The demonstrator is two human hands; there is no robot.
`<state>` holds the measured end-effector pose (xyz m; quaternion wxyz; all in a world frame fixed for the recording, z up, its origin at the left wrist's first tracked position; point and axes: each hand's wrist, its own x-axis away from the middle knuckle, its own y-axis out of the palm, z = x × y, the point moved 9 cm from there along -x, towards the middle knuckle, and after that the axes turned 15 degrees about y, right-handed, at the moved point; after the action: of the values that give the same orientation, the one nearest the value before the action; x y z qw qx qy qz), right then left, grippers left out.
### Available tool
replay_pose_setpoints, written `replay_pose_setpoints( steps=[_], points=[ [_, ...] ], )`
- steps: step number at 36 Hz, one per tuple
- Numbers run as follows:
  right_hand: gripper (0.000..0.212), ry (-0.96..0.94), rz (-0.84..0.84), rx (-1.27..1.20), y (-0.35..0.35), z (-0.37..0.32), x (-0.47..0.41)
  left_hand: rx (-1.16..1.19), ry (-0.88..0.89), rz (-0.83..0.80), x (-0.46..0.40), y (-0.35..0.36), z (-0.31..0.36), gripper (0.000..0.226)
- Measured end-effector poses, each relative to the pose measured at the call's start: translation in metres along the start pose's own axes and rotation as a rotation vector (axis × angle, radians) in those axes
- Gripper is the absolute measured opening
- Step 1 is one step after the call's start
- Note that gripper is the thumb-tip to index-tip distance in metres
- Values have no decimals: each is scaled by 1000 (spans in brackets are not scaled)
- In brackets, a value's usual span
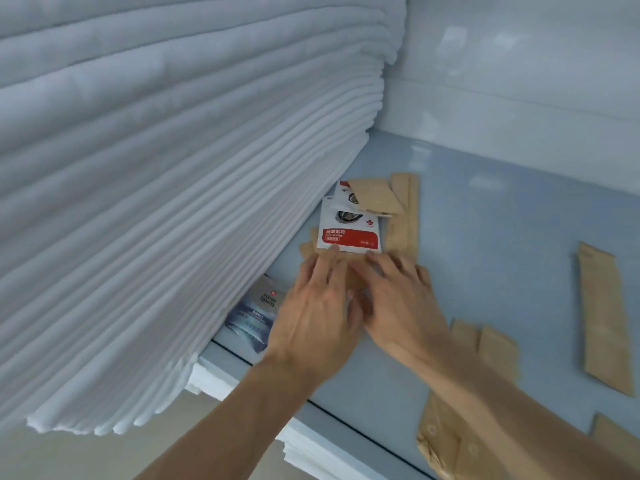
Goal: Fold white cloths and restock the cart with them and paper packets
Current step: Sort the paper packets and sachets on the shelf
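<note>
On the smooth blue shelf (485, 237), both hands' flat fingers (325, 271) press brown paper packets (353, 271).

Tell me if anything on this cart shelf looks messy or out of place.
Yes. The brown paper packets lie scattered at odd angles across the blue shelf, and a blue sachet is wedged half under the cloth stack.

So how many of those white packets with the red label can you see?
2: one white-and-red packet just beyond the fingertips of both hands, a second behind it, mostly covered by a brown packet. More may be hidden.
</note>
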<state>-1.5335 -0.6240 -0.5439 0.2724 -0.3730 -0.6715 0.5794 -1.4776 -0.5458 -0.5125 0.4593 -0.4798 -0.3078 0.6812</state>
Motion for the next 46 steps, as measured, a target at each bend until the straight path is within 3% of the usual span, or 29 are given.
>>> replay_pose_setpoints(
  steps=[5, 9, 14, 17, 20, 24, 29, 34, 38, 41, 44, 46],
  points=[
    [39, 7, -26, 34, -4, 18, 5, -53, -87, -158, -21, 32, -11, 48],
    [31, 20, -27, 73, -12, 29, 6, -208, 11, -238, -31, 50, -1, 44],
    [14, 167, 76, -23, -31, 50, -11, -13, 23, -94, -40, 55, 8, 20],
    [30, 317, 123, -102, -36, 68, -20, 33, 14, -26, -48, 54, 13, 11],
    [48, 429, 37, -182, -25, 82, -26, 74, 86, -20, -50, 61, 19, 14],
    [50, 441, 58, -206, -22, 89, -25, 72, 171, 18, -42, 59, 25, 32],
    [44, 483, 123, -157, -32, 106, -20, 16, 173, 67, -38, 60, 25, 9],
    [37, 569, 208, -196, -51, 129, -19, -17, 186, 105, -40, 58, 26, 6],
    [20, 821, 171, -515, -45, 160, -7, 7, 228, 97, -42, 58, 31, 18],
    [20, 1006, 58, -1053, -22, 168, 9, 87, 224, 151, -42, 51, 32, 20],
    [19, 1030, -66, -1473, -14, 154, 26, 264, 189, 253, -40, 41, 37, 22],
    [16, 954, -176, -1513, -18, 143, 37, 531, 35, 272, -40, 41, 39, 25]
  ],
)
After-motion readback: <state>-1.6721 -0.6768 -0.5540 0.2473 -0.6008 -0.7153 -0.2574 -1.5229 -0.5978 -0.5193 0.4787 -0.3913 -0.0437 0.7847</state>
